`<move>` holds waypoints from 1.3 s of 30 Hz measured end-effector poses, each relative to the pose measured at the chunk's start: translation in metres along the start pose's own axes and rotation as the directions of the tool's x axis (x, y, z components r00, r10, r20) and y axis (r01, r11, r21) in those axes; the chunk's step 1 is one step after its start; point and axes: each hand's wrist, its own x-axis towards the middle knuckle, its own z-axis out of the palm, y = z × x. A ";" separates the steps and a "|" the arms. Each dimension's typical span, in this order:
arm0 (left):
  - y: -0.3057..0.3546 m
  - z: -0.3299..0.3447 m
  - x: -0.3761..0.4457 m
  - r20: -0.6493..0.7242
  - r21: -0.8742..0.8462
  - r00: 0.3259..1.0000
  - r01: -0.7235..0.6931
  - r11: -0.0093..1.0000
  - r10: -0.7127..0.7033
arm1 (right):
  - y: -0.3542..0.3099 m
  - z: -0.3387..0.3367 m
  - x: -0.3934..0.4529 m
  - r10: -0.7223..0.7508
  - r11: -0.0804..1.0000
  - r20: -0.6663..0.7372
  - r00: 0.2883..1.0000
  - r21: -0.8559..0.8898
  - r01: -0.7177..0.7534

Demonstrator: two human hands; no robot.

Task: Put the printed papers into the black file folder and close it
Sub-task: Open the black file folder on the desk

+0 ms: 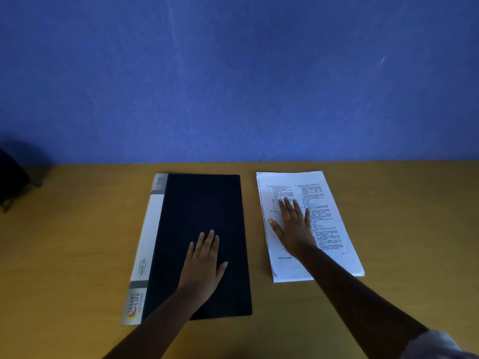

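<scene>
The black file folder [204,208] lies closed and flat on the wooden table, its white labelled spine [147,244] along the left edge. My left hand [203,265] rests palm down on the lower part of its cover, fingers spread. To the right lies a stack of printed papers [324,203], white with two columns of text, slightly turned. My right hand [293,226] lies flat on the middle of that stack with the fingers apart. Neither hand grips anything.
The wooden table [77,242] runs up to a blue wall [233,86] behind. A dark object [13,177] sits at the far left edge of the table. A narrow strip of bare wood separates the folder from the papers.
</scene>
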 end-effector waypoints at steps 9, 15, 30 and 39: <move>-0.010 0.011 -0.051 0.118 0.107 0.993 0.000 0.994 -0.013 | -0.041 0.006 -0.048 -0.212 0.975 0.056 0.976 0.086 0.206; -0.018 0.010 -0.064 0.177 0.115 0.984 -0.041 0.993 0.020 | -0.064 0.005 -0.065 -0.179 0.914 0.079 0.981 0.381 0.136; -0.035 0.005 -0.074 0.220 0.099 0.967 -0.150 0.984 0.125 | -0.059 -0.011 -0.072 -0.132 0.886 0.135 0.982 0.460 0.055; -0.040 -0.001 -0.087 0.044 0.067 0.986 -0.166 0.984 0.163 | -0.064 -0.005 -0.074 -0.156 0.906 0.161 0.975 0.418 0.076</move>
